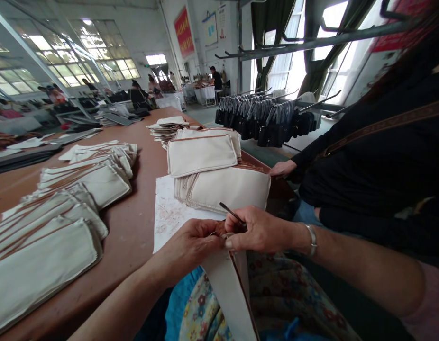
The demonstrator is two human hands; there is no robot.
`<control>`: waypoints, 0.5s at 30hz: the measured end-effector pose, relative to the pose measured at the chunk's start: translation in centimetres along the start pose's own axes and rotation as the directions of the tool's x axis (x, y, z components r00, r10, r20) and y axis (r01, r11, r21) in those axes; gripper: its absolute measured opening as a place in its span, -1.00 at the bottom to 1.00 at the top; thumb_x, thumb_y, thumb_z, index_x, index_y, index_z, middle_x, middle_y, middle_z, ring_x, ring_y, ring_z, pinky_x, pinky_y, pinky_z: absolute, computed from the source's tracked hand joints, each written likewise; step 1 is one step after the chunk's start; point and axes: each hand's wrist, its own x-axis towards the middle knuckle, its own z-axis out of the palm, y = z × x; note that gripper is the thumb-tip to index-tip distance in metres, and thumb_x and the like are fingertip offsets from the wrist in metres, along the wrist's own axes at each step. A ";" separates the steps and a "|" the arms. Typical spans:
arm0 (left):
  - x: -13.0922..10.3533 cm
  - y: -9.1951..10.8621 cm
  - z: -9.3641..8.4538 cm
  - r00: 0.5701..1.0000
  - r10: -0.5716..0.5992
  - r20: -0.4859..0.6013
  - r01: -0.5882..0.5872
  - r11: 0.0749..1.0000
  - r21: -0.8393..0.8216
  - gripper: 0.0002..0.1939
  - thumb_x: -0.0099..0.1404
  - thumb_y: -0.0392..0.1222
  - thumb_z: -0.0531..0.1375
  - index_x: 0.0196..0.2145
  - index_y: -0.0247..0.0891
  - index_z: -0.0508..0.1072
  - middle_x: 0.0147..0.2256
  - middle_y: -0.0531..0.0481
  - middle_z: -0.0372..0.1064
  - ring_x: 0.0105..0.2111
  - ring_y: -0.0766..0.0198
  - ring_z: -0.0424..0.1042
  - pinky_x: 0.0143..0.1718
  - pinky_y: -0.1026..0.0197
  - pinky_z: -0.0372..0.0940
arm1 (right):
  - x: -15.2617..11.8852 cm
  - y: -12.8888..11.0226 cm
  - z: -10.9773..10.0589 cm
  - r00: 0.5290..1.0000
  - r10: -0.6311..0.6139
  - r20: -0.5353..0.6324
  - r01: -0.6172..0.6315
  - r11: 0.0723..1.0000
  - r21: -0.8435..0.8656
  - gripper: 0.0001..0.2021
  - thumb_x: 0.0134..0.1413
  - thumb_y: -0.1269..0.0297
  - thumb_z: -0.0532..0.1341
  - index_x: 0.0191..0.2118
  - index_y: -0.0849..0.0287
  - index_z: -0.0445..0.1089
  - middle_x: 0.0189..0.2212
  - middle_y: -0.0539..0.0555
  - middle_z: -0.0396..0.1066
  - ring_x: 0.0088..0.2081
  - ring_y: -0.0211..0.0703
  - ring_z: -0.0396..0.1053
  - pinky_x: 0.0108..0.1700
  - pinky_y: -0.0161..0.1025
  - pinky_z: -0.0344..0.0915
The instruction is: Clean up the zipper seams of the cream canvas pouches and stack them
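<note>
Over my lap hangs a cream fabric piece with a dark brown edge. My left hand pinches its upper end. My right hand is closed beside it, the two hands nearly touching, with a thin dark tool sticking out from its fingers toward the upper left. The exact spot between the fingertips is partly hidden. Just beyond my hands, a stack of cream padded pieces lies on a white sheet, with another cream piece on top.
Rows of cream pieces cover the left of the brown table. A person in black stands close on the right, a hand at the table edge. Dark items with grey straps hang on a rack behind.
</note>
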 end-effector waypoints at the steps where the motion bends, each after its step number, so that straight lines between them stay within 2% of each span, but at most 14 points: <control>1: 0.1 -0.1 0.1 1.000 -0.007 -0.007 0.007 1.000 -0.007 -0.85 0.24 -0.18 0.22 -0.40 -0.32 0.48 -0.47 0.07 0.32 -0.48 0.36 0.19 -0.46 0.33 0.07 | 0.0 0.0 0.1 1.000 0.030 -0.009 -0.030 0.999 -0.011 -0.86 -0.02 0.31 0.31 -0.41 0.26 0.35 -0.58 -0.11 0.25 -0.53 -0.41 0.16 -0.53 -0.47 0.11; 5: 0.4 -0.8 0.4 1.000 0.016 0.004 -0.015 0.995 -0.098 -0.81 0.21 -0.13 0.26 -0.42 -0.33 0.46 -0.46 0.04 0.34 -0.46 0.35 0.22 -0.42 0.32 0.11 | -0.1 0.6 0.7 0.976 0.220 0.001 -0.218 0.968 0.122 -0.94 -0.01 0.35 0.20 -0.37 0.21 0.35 -0.68 -0.17 0.17 -0.72 -0.43 0.11 -0.71 -0.47 0.05; 7: 0.6 -1.3 0.6 0.999 0.016 0.031 -0.011 0.986 -0.166 -0.76 0.19 -0.08 0.29 -0.44 -0.34 0.46 -0.47 0.03 0.34 -0.48 0.35 0.22 -0.42 0.31 0.11 | -0.2 1.2 0.9 0.967 0.253 0.018 -0.250 0.941 0.226 -0.94 -0.03 0.36 0.18 -0.37 0.20 0.32 -0.68 -0.19 0.16 -0.76 -0.43 0.09 -0.74 -0.48 0.04; 9: 0.7 -1.7 0.8 0.999 0.007 0.040 0.002 0.979 -0.203 -0.73 0.17 -0.05 0.32 -0.44 -0.35 0.47 -0.48 0.03 0.35 -0.50 0.36 0.22 -0.45 0.32 0.10 | -0.3 1.6 1.0 0.966 0.258 0.035 -0.258 0.931 0.257 -0.94 -0.02 0.36 0.17 -0.35 0.20 0.30 -0.67 -0.18 0.17 -0.77 -0.43 0.09 -0.74 -0.47 0.03; 12: 0.7 -2.1 1.2 1.000 -0.021 0.004 0.022 0.973 -0.228 -0.75 0.13 -0.09 0.36 -0.44 -0.35 0.48 -0.50 0.06 0.36 -0.54 0.40 0.22 -0.49 0.34 0.08 | -0.8 1.4 0.7 0.981 0.189 0.031 -0.191 0.978 0.084 -0.93 0.07 0.32 0.16 -0.33 0.20 0.31 -0.62 -0.14 0.21 -0.69 -0.38 0.17 -0.66 -0.42 0.10; 14: 0.6 -2.3 1.5 0.999 -0.037 -0.029 0.028 0.964 -0.265 -0.78 0.11 -0.13 0.38 -0.46 -0.35 0.48 -0.51 0.06 0.37 -0.55 0.40 0.24 -0.49 0.34 0.09 | -1.5 0.5 0.0 0.997 0.034 -0.065 -0.044 0.986 -0.158 -0.88 0.14 0.26 0.17 -0.31 0.21 0.33 -0.52 -0.05 0.31 -0.53 -0.30 0.28 -0.47 -0.35 0.21; 15: 0.6 -2.3 1.6 0.998 -0.041 -0.044 0.027 0.960 -0.278 -0.78 0.11 -0.13 0.38 -0.46 -0.35 0.48 -0.51 0.06 0.39 -0.55 0.39 0.26 -0.48 0.33 0.11 | -2.0 -0.1 -0.3 0.991 -0.074 -0.114 0.038 0.956 -0.291 -0.84 0.20 0.23 0.14 -0.30 0.23 0.33 -0.45 0.01 0.36 -0.42 -0.24 0.31 -0.36 -0.31 0.24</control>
